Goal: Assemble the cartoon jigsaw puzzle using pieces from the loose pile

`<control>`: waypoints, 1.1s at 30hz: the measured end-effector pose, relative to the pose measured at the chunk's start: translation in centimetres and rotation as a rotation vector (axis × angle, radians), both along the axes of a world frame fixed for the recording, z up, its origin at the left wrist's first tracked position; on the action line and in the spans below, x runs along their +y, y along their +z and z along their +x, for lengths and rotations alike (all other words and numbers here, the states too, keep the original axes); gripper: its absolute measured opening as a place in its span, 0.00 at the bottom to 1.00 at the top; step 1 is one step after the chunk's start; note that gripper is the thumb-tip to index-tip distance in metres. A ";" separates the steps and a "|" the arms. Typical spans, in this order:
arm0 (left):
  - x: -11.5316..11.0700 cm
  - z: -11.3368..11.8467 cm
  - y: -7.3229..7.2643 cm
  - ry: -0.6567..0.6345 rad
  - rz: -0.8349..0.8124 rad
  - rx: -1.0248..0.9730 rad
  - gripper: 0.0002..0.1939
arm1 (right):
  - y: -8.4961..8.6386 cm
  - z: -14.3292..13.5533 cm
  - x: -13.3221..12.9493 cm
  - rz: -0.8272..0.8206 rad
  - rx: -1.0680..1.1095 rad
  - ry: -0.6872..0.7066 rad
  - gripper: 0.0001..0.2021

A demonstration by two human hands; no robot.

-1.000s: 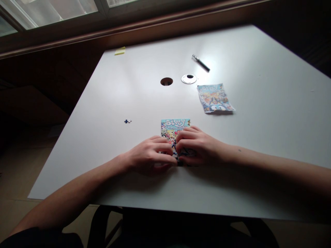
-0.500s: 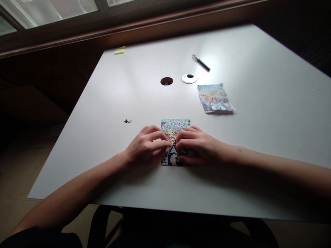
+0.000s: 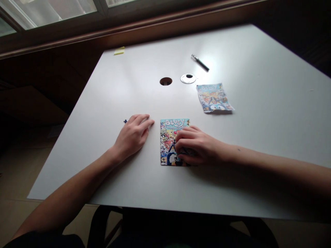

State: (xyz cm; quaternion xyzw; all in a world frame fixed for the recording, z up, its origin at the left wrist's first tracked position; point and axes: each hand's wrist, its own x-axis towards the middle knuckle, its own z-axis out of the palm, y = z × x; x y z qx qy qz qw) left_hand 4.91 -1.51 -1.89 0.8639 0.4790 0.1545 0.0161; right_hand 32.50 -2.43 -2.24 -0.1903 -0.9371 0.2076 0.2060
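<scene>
A colourful jigsaw puzzle with "Bluey" lettering lies flat near the table's front. Its right side is partly covered by my right hand, whose curled fingers rest on it; whether they grip a piece is hidden. My left hand is off the puzzle to the left, fingers apart over the white tabletop, with nothing seen in it. Just beyond its knuckles a small dark puzzle piece shows, partly covered by the hand.
A creased printed sheet with the same picture lies beyond the puzzle, to the right. Farther back are a black pen, a round metal cap, a hole in the table and a yellow sticky note.
My left hand has left the puzzle and moved left and away from me, towards the loose pieces, its fingers now spread. My right hand has stayed nearly still on the puzzle.
</scene>
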 end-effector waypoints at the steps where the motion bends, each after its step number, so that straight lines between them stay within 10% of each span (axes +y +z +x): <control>1: 0.0 -0.1 0.0 0.025 0.009 0.000 0.20 | 0.0 0.0 0.0 -0.001 0.000 0.000 0.05; 6: 0.7 -1.1 -0.7 0.190 -0.092 0.049 0.27 | 0.0 -0.1 0.0 -0.002 0.007 0.000 0.04; 26: 2.7 -4.4 2.1 0.017 -0.121 -0.164 0.08 | 0.0 0.3 0.1 -0.082 0.188 -0.082 0.03; 33: 0.8 -1.0 0.7 -0.143 -0.314 -0.727 0.11 | 0.1 0.1 0.2 -0.117 0.254 -0.129 0.02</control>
